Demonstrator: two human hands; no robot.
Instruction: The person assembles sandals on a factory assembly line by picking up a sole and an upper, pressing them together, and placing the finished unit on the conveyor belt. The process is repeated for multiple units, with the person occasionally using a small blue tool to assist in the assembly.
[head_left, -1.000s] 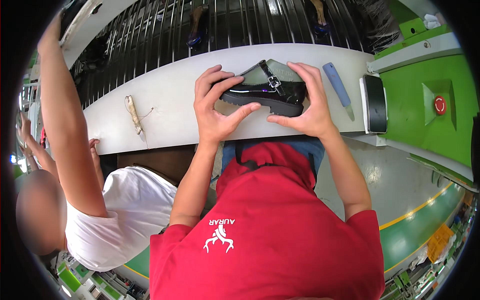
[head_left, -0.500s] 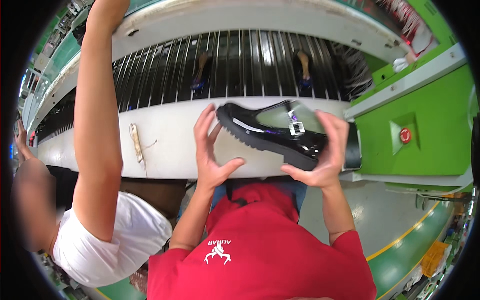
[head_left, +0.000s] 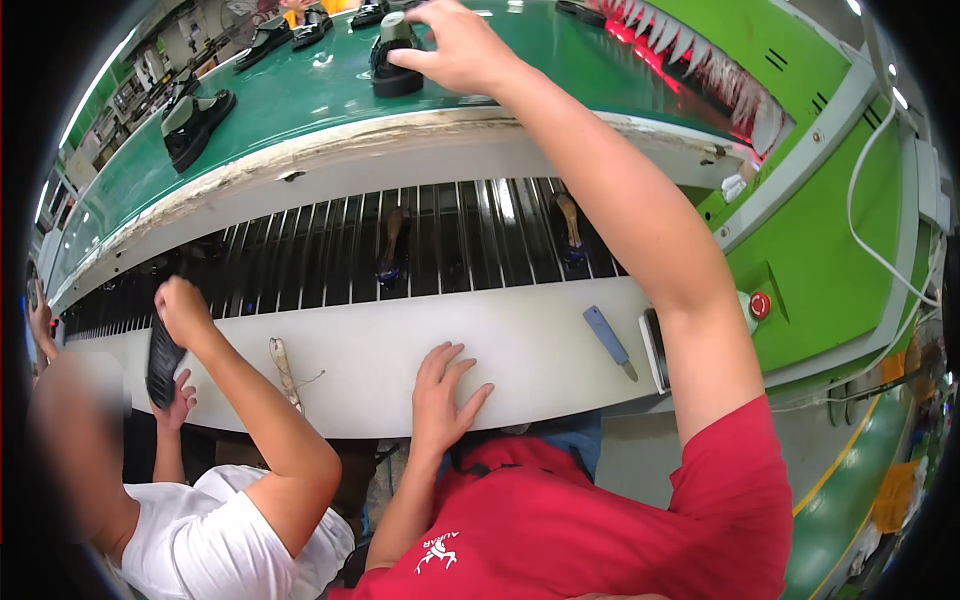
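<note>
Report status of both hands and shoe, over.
Right hand at shoe on green belt; left hand empty, over bench; knife on bench, apart from hands.

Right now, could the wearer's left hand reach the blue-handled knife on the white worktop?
Probably yes: the left hand looks empty, and nothing visible on the worktop blocks the blue-handled knife.

Over on the green surface [head_left: 300, 105], a black shoe [head_left: 394, 68] with a greyish-green part up top stands upright on its chunky black sole, one end facing this way, the right hand [head_left: 465, 50] at it.
</note>
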